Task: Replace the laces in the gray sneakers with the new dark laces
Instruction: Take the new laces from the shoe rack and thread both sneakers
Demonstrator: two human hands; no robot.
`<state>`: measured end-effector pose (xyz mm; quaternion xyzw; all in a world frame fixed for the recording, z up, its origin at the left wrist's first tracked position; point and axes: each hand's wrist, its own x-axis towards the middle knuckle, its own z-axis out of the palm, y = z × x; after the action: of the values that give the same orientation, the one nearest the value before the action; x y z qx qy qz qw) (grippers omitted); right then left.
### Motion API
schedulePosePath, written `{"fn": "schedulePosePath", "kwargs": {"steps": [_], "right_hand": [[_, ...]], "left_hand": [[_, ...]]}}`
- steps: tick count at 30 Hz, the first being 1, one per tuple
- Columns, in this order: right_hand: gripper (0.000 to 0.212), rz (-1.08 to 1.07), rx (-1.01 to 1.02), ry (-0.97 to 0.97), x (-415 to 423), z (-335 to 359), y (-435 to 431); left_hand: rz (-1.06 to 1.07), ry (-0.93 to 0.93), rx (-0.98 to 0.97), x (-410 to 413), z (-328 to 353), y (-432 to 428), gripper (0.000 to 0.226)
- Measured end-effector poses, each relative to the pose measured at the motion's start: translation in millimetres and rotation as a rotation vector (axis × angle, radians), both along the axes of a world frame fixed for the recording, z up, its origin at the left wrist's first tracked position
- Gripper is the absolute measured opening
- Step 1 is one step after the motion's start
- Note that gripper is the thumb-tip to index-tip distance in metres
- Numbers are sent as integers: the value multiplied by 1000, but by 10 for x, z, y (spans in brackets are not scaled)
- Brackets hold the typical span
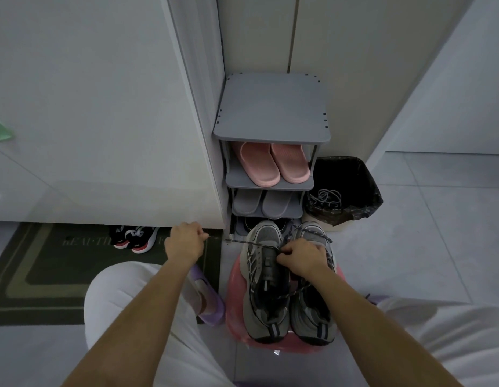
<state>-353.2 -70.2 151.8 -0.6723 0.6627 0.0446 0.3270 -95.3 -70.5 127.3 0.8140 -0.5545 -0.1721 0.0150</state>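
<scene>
Your left hand pinched the soft, limp lace taut; your right hand closed on it at the sneaker eyelets.

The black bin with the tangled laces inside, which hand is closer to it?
Right. The right hand rests on the gray sneakers, just below the bin; the left hand pulls the dark lace away leftward.
</scene>
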Motion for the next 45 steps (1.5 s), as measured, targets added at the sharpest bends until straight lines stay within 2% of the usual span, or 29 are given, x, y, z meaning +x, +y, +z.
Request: {"fn": "schedulePosePath", "kwargs": {"steps": [3,7,9,11,13,17,24,35,40,43,45], "right_hand": [[22,3,2,18,11,9,-3],[25,4,-9,42,19,26,3],[24,7,-15,48,24,30,7],[25,4,-17,44,24,35,11],[26,4,-12,44,28,40,7],[26,4,3,36,30,42,2],[24,-24,21,7,21,6,-3],[24,2,22,17,22,32,3],[25,9,21,19,20,37,5],[25,16,22,18,8,37,-1],[26,20,22,21,7,35,-6]], "left_hand": [[-118,28,25,-312,10,11,15],[-353,233,-100,-943,121,-41,20],[-473,174,-42,-1203,173,-57,22],[-521,22,19,-1361,166,-73,24],[-518,-71,42,-1405,117,-86,30],[-521,-93,43,-1267,119,-115,27],[-329,71,72,-594,133,-230,7],[-163,139,57,-152,73,-170,9],[-168,89,82,-130,56,-98,8],[-226,23,176,-239,18,-33,15],[-242,87,196,-383,4,-10,20]]}}
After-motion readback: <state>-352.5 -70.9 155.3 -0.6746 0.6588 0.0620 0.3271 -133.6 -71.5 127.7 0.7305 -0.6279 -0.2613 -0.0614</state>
